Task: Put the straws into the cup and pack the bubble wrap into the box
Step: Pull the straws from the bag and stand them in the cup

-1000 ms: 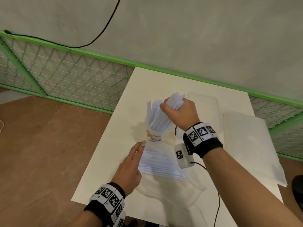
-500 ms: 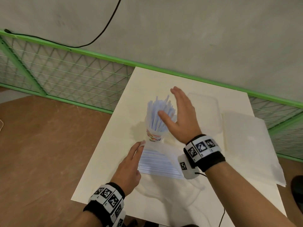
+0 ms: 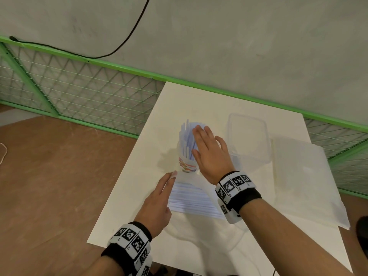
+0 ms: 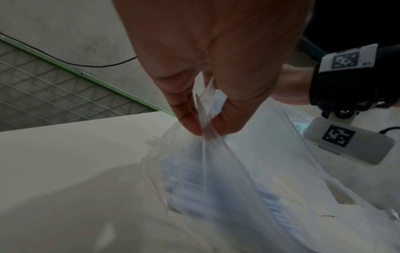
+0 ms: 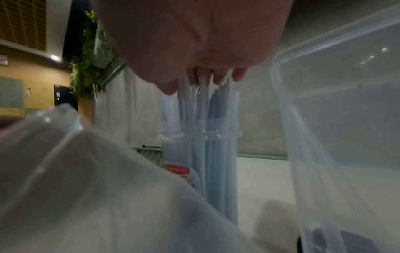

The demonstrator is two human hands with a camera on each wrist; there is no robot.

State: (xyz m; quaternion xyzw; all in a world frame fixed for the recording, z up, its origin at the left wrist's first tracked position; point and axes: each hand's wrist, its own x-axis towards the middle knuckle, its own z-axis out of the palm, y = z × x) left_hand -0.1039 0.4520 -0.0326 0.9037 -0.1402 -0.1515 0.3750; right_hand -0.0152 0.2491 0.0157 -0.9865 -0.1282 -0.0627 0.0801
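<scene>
A clear cup (image 3: pixel 186 166) with a red-printed base stands mid-table, full of pale blue straws (image 3: pixel 185 136). My right hand (image 3: pixel 201 142) lies flat over them, fingers straight, touching the straw tops (image 5: pixel 203 95); the right wrist view shows the cup (image 5: pixel 201 154) just below the palm. My left hand (image 3: pixel 172 175) pinches the edge of a clear plastic bag (image 3: pixel 191 200) that holds more straws (image 4: pixel 216 188); thumb and finger close on the film (image 4: pixel 204 130). The clear box (image 3: pixel 249 136) sits right of the cup, and the bubble wrap (image 3: pixel 304 180) lies flat at the table's right side.
The white table (image 3: pixel 139 186) ends close to my left hand, with brown floor beyond. A green mesh fence (image 3: pixel 79 92) runs behind it, under a grey wall. The box wall (image 5: pixel 335 119) stands close to the right of my right hand.
My right hand let go of the straw bundle it gripped in the cup, opened, and now lies flat on the straw tops. The left hand kept its pinch on the bag.
</scene>
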